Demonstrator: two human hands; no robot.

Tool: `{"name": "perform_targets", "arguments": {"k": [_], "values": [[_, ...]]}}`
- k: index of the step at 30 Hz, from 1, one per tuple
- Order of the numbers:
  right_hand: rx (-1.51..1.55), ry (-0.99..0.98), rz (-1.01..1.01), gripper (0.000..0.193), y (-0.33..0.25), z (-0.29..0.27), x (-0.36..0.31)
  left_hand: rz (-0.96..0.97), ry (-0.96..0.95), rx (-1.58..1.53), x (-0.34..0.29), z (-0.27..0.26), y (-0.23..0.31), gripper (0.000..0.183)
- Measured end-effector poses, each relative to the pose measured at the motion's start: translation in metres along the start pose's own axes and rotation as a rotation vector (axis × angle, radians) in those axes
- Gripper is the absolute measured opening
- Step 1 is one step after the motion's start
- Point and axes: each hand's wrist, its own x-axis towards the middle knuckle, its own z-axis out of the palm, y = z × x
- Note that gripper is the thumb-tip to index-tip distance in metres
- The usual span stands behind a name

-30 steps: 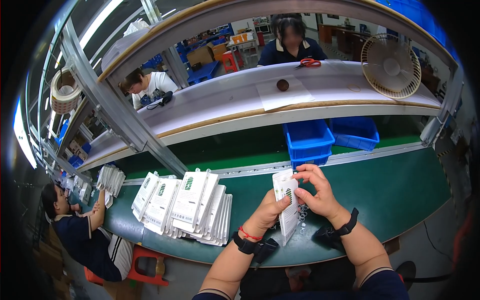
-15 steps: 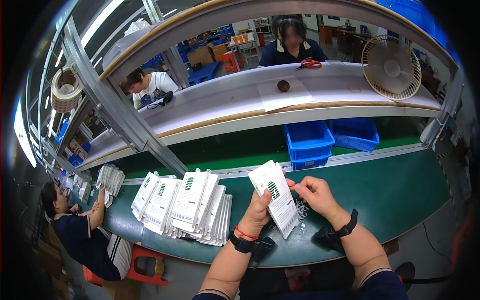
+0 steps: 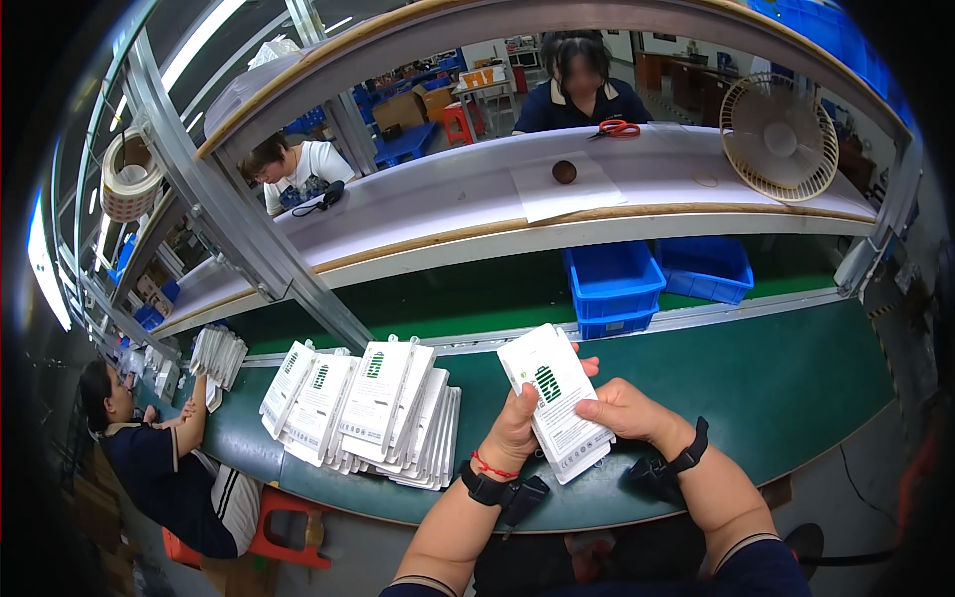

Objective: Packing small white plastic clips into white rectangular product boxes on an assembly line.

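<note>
A flat white package [image 3: 572,438] with green print is held tilted over the green bench. My left hand [image 3: 512,423] grips its left edge, thumb on the front and fingertips showing past the far right edge. On the right side my right hand [image 3: 639,410] is closed on the same package, its thumb pressed on the front face and its other fingers mostly behind. To the left, several similar white packages [image 3: 374,413] lie in overlapping stacks. The small clear pieces on the bench are hidden behind the package and my right hand.
Two blue bins [image 3: 615,284] sit at the bench's back edge, with another blue bin [image 3: 706,269] beside them. A raised shelf [image 3: 438,214] runs across, bearing a fan [image 3: 779,139] and red-handled scissors [image 3: 617,128]. A co-worker [image 3: 164,468] sits at the left.
My right hand has gone from pinching near the package's upper right edge to gripping its lower right side. The package has shifted slightly down and covers the small clear pieces.
</note>
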Motion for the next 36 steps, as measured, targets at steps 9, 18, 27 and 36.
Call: {"name": "perform_targets", "arguments": {"k": [9, 18, 27, 36], "values": [[-0.078, 0.214, -0.129, 0.034, -0.003, -0.005, 0.000, -0.061, 0.307, 0.383, 0.000, -0.006, -0.007, 0.050], [0.009, 0.272, -0.206, 0.035, -0.002, -0.005, 0.000, -0.113, 0.250, 0.711, -0.003, 0.003, -0.005, 0.053], [0.023, 0.272, -0.196, 0.037, -0.001, -0.005, 0.001, -0.091, 0.302, 0.643, -0.003, 0.008, -0.006, 0.047], [0.019, 0.140, -0.034, 0.038, -0.010, -0.009, -0.003, 0.005, 0.316, 0.653, -0.006, -0.003, 0.001, 0.048]]}}
